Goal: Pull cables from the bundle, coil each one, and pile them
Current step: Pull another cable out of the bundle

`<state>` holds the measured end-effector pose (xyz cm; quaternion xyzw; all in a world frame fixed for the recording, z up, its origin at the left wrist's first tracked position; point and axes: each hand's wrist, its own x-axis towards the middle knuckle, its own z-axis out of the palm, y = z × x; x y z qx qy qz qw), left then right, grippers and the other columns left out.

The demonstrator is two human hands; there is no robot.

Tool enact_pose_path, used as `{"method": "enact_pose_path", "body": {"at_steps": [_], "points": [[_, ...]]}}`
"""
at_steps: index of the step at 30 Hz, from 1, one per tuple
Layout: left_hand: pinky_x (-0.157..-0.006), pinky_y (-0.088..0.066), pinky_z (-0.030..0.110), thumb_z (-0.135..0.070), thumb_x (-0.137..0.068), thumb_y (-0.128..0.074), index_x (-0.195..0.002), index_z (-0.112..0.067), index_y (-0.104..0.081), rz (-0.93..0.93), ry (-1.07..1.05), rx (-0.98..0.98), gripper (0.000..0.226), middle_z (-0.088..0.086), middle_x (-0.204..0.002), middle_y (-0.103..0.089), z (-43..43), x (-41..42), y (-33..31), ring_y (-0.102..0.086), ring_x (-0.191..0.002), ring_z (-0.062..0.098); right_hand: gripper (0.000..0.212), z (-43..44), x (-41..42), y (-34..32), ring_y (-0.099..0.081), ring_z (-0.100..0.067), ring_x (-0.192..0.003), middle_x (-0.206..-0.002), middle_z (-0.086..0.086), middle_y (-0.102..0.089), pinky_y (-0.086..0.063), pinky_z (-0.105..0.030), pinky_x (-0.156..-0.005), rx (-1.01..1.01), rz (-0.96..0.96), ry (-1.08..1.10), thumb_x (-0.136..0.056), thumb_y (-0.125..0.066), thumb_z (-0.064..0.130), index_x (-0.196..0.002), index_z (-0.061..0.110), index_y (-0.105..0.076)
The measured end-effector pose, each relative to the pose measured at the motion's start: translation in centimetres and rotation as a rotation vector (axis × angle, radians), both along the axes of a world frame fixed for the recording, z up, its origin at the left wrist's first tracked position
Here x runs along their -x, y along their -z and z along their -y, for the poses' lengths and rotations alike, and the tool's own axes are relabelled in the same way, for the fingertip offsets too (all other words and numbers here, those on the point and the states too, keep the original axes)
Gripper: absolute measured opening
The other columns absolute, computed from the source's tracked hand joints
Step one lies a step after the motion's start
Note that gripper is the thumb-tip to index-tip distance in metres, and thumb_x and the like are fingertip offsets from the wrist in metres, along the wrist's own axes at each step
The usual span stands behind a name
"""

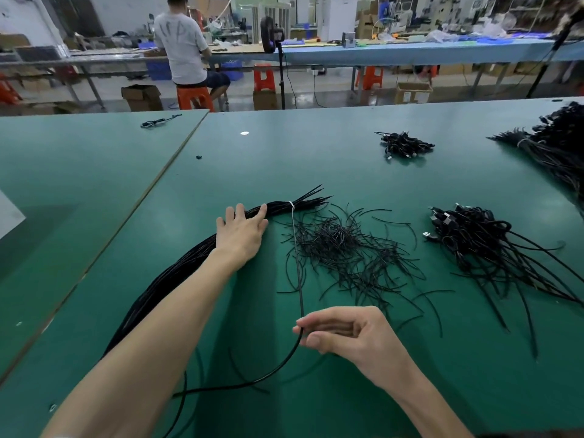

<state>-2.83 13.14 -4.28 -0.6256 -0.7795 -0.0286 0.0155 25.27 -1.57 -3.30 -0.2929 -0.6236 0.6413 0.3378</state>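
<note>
Head view: down across a matte green work table (347, 172).
thick bundle of long black cables (186, 259): lying on the table, curving from lower left toward the middle, cinched near its far end by a white tie (291, 204).
left hand (241, 230): fingers straight and spread, pressed flat on the bundle just short of the tie; nothing gripped.
right hand (344, 330): fingers curled, thumb and forefinger pinching a single black cable (298, 273).
single black cable: straight from the pinch up to the tie; below the pinch, bending left across the table.
heap of short thin black strands (347, 251): just right of the bundle's tied end.
pile of coiled black cables with USB plugs (467, 229): right of the strands, well apart from the bundle, tails trailing toward lower right.
smaller black coiled pile (404, 145): farther back.
background: person in a white shirt (181, 42) seated on an orange stool (194, 98).
</note>
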Motion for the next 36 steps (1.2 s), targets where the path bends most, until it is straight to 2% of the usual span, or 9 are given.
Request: {"method": "enact_pose_path", "body": {"at_steps": [3, 6, 9, 12, 22, 26, 29, 33, 36], "points": [[-0.099, -0.035, 0.045, -0.037, -0.112, -0.025, -0.16, -0.036, -0.022, -0.049, -0.015, -0.044, 0.048, 0.014, -0.135, -0.04, 0.2, -0.9, 0.0, -0.037, -0.119, 0.034, 0.035, 0.0, 0.0, -0.2, -0.076, -0.025, -0.101, -0.105, -0.006, -0.079, -0.059, -0.026, -0.083, 0.001, -0.01, 0.007, -0.078, -0.088, 0.042, -0.107, 0.024, -0.081], [-0.08, -0.043, 0.041, -0.015, -0.11, -0.042, -0.152, -0.03, -0.037, -0.006, -0.047, -0.129, 0.046, 0.015, -0.123, -0.042, 0.5, -1.9, -0.1, -0.043, -0.102, 0.033, 0.034, -0.1, -0.1, -0.3, -0.076, -0.029, -0.098, -0.102, -0.008, -0.079, -0.06, -0.029, -0.082, 0.004, -0.031, 0.037, -0.078, -0.088, 0.04, -0.104, 0.02, -0.081], [-0.064, -0.043, 0.036, 0.013, -0.092, -0.05, -0.137, -0.021, -0.046, 0.01, -0.053, -0.147, 0.056, 0.013, -0.108, -0.039, 0.7, -2.6, -0.5, -0.044, -0.083, 0.03, 0.024, -0.2, -0.3, -0.3, -0.076, -0.029, -0.096, -0.1, -0.009, -0.079, -0.06, -0.029, -0.083, -0.014, -0.019, 0.052, -0.081, -0.087, 0.025, -0.103, 0.017, -0.08], [-0.062, -0.042, 0.036, 0.02, -0.083, -0.051, -0.128, -0.015, -0.047, -0.003, -0.055, -0.137, 0.058, 0.012, -0.102, -0.036, 0.7, -3.0, -1.0, -0.048, -0.074, 0.029, 0.015, -0.2, -0.3, 0.0, -0.077, -0.028, -0.092, -0.097, -0.01, -0.079, -0.059, -0.026, -0.081, -0.02, -0.006, 0.058, -0.086, -0.082, 0.012, -0.1, 0.015, -0.08], [-0.063, -0.043, 0.035, 0.022, -0.079, -0.055, -0.125, -0.011, -0.047, -0.016, -0.061, -0.15, 0.057, 0.016, -0.112, -0.045, 0.7, -3.4, -1.2, -0.05, -0.075, 0.026, 0.009, -0.2, -0.3, 0.3, -0.077, -0.028, -0.089, -0.095, -0.01, -0.079, -0.06, -0.029, -0.079, -0.039, 0.017, -0.066, -0.091, -0.077, 0.015, -0.099, 0.017, -0.081], [-0.064, -0.041, 0.036, 0.022, -0.081, -0.051, -0.12, -0.009, -0.048, 0.003, -0.082, -0.143, 0.05, 0.014, -0.106, -0.042, 0.2, -3.2, -1.3, -0.049, -0.074, 0.026, 0.01, -0.3, -0.4, 0.4, -0.077, -0.03, -0.09, -0.095, -0.012, -0.079, -0.06, -0.031, -0.084, -0.002, 0.019, -0.138, -0.09, -0.078, 0.014, -0.099, 0.012, -0.081], [-0.064, -0.041, 0.036, 0.021, -0.08, -0.051, -0.12, -0.007, -0.049, 0.006, -0.1, -0.13, 0.049, 0.013, -0.104, -0.04, -0.1, -3.0, -1.2, -0.048, -0.074, 0.026, 0.011, -0.3, -0.3, 0.3, -0.077, -0.027, -0.093, -0.098, -0.009, -0.08, -0.059, -0.027, -0.083, -0.016, 0.03, -0.114, -0.09, -0.078, 0.016, -0.101, 0.014, -0.081], [-0.072, -0.045, 0.038, 0.009, -0.094, -0.052, -0.146, -0.012, -0.039, -0.007, -0.088, -0.121, 0.058, 0.018, -0.124, -0.043, 0.1, -2.5, -0.7, -0.049, -0.092, 0.029, 0.016, -0.4, -0.3, 0.2, -0.076, -0.026, -0.096, -0.104, -0.007, -0.079, -0.059, -0.026, -0.078, -0.02, -0.005, -0.054, -0.09, -0.078, 0.021, -0.106, 0.02, -0.08], [-0.093, -0.045, 0.043, -0.017, -0.108, -0.042, -0.163, -0.024, -0.017, 0.0, -0.074, -0.086, 0.06, 0.019, -0.137, -0.041, 1.4, -2.3, -0.6, -0.046, -0.117, 0.034, 0.022, -0.3, -0.1, 0.3, -0.075, -0.024, -0.102, -0.114, -0.002, -0.077, -0.06, -0.026, -0.078, -0.03, -0.021, -0.044, -0.092, -0.076, 0.022, -0.114, 0.025, -0.077]]}}
